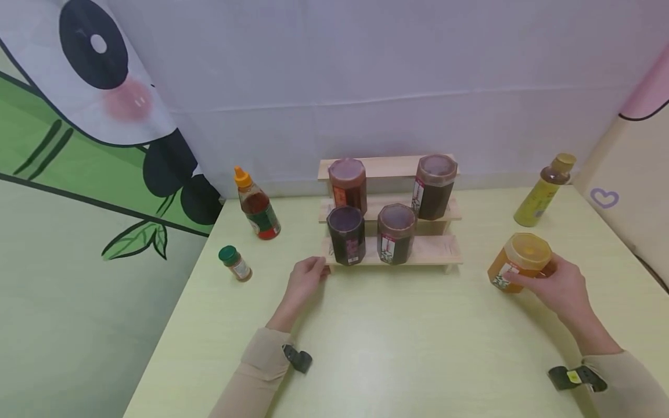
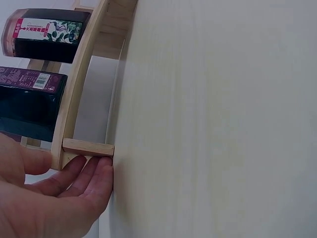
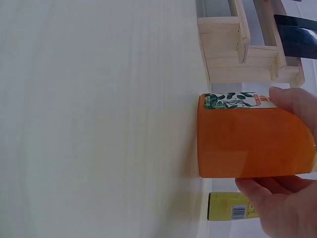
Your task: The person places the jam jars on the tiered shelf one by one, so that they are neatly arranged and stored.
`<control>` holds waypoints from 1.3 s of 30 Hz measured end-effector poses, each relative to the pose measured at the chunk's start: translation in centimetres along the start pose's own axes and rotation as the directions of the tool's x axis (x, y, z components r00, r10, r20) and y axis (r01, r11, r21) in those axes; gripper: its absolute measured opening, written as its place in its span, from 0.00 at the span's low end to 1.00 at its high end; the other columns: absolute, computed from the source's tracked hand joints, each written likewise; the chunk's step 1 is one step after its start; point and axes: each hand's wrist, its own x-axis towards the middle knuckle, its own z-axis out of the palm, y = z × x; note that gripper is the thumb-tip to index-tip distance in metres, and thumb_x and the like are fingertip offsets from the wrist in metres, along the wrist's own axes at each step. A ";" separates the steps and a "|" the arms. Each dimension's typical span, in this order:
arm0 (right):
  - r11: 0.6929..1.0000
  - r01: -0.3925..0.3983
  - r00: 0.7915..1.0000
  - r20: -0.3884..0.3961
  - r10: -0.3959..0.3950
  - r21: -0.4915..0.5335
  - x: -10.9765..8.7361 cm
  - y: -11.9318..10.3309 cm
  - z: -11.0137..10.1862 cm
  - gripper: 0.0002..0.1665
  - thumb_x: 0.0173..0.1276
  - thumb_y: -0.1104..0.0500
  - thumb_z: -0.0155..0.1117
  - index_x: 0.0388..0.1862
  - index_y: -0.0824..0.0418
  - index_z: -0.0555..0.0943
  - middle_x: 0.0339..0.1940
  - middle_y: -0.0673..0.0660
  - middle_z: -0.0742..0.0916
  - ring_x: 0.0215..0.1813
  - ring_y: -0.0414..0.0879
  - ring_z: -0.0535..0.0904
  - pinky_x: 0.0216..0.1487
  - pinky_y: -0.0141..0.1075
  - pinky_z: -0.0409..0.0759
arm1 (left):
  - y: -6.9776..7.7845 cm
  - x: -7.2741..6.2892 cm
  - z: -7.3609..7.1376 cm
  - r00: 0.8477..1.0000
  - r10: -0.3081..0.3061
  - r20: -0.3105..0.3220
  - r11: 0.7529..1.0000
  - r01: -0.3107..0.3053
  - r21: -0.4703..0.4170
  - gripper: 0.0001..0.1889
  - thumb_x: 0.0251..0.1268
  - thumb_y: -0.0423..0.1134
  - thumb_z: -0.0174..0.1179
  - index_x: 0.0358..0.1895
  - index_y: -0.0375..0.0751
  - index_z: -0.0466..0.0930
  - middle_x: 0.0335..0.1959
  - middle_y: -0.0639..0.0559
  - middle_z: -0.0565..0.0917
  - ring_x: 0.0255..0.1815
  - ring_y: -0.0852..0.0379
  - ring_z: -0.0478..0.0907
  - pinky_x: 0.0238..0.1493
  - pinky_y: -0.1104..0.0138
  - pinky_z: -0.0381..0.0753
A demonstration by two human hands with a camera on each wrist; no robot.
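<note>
A three-step wooden rack (image 1: pixel 434 248) stands at the back of the table. My left hand (image 1: pixel 305 278) grips the left end of its lowest step, thumb over the board (image 2: pixel 74 106) and fingers curled under it. Two dark jars, one purple-labelled (image 1: pixel 347 235) and one white-labelled (image 1: pixel 396 235), are on that lowest step. Behind them, a reddish jar (image 1: pixel 348 183) and another dark jar (image 1: pixel 435 188) occupy a higher step. To the right of the rack, my right hand (image 1: pixel 564 287) holds an orange jar (image 3: pixel 252 141) upright between thumb and fingers, its base right at the tabletop.
On the left are a sauce bottle with an orange nozzle (image 1: pixel 259 209) and a small green-capped spice jar (image 1: pixel 236 266). A yellow-green bottle (image 1: pixel 538 200) stands behind the orange jar, at the back right. A pale cloth (image 1: pixel 366 69) hangs behind the table.
</note>
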 end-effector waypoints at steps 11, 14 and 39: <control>1.000 -0.007 1.000 -0.024 0.007 0.003 0.3 -0.9 0.1 0.45 0.53 0.43 0.75 0.58 0.73 0.72 0.52 0.73 0.80 0.50 0.61 0.76 0.31 0.20 0.76 | 0.0 -0.1 0.1 1.000 0.012 -0.004 1.000 -0.012 -0.006 0.18 0.75 0.41 0.47 0.53 0.28 0.77 0.43 0.40 0.84 0.45 0.49 0.81 0.50 0.61 0.81; 1.000 0.004 0.999 -0.038 -0.003 0.018 0.3 -1.4 0.1 0.43 0.53 0.44 0.75 0.57 0.71 0.73 0.51 0.71 0.81 0.45 0.48 0.78 0.31 0.20 0.76 | 0.1 -0.1 0.1 1.000 0.009 -0.003 1.000 -0.009 -0.002 0.19 0.75 0.42 0.47 0.53 0.28 0.77 0.44 0.41 0.84 0.45 0.49 0.81 0.50 0.62 0.81; 0.971 0.140 0.990 -0.027 -0.138 0.193 1.5 -8.1 1.5 0.37 0.52 0.53 0.78 0.60 0.60 0.75 0.48 0.49 0.83 0.49 0.32 0.77 0.45 0.20 0.77 | 0.4 -0.3 0.0 1.000 -0.006 -0.007 1.000 0.006 0.013 0.19 0.76 0.42 0.47 0.54 0.29 0.77 0.44 0.42 0.83 0.46 0.49 0.80 0.51 0.61 0.80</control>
